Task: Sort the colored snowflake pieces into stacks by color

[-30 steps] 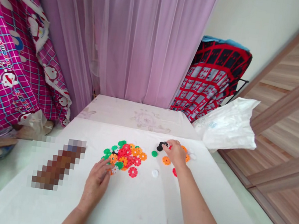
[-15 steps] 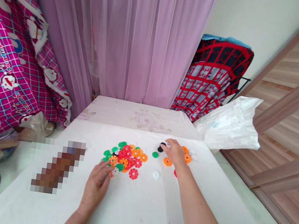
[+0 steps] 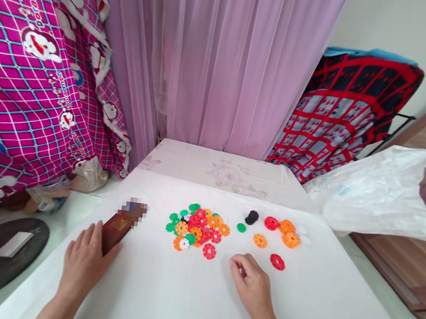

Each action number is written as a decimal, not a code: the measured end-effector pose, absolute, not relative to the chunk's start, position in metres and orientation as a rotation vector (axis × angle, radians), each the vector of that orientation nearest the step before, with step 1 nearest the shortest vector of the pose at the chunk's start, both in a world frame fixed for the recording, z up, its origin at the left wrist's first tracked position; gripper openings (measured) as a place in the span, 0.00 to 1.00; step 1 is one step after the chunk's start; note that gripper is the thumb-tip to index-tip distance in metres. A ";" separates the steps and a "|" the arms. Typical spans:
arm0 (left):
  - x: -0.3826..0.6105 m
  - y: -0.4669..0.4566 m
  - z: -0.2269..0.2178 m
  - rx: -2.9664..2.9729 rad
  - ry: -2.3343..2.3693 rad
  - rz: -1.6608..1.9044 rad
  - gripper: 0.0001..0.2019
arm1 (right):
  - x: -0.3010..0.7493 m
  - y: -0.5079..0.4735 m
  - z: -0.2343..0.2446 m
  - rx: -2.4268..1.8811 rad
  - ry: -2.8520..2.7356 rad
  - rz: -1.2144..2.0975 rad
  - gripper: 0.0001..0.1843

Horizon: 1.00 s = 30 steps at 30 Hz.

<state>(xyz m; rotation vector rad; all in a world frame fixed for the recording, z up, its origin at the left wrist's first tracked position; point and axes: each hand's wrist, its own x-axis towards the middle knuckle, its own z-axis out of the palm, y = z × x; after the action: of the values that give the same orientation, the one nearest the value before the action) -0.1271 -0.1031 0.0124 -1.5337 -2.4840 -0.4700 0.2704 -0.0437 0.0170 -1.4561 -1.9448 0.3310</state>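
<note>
On the white-covered table, my left hand (image 3: 86, 258) is around the near end of a flat reddish-brown oblong object (image 3: 116, 230), with thumb and fingers on opposite sides. The object's far end is pixelated. My right hand (image 3: 252, 286) is curled closed in front of the loose discs; whatever is between its fingers is hidden. Between the hands lies a heap of notched plastic discs (image 3: 198, 226) in red, orange, green, white and black. Apart from it lie black discs (image 3: 252, 217), a green disc (image 3: 241, 228), an orange disc (image 3: 260, 240) and a red disc (image 3: 277, 262).
Farther right are a red stack (image 3: 271, 223), orange discs (image 3: 291, 239) and white discs (image 3: 303, 236). A white plastic bag (image 3: 378, 193) stands beyond the table's right edge. Purple curtains (image 3: 229, 67) hang behind the table, and a pink patterned cloth (image 3: 42, 77) hangs at left.
My left hand has left the heap and moved left to the brown object. My right hand has come back toward me from the black discs. The view has turned left.
</note>
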 end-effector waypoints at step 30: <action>-0.078 -0.119 0.015 -2.133 -1.732 -1.129 0.15 | 0.241 -0.061 0.013 -1.205 -2.179 0.354 0.09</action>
<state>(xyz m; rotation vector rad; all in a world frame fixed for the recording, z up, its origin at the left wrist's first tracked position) -0.0779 -0.1192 0.0151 -2.1331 -1.7316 -1.1292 0.2415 -0.0611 0.0134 -1.2053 -2.1794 0.3542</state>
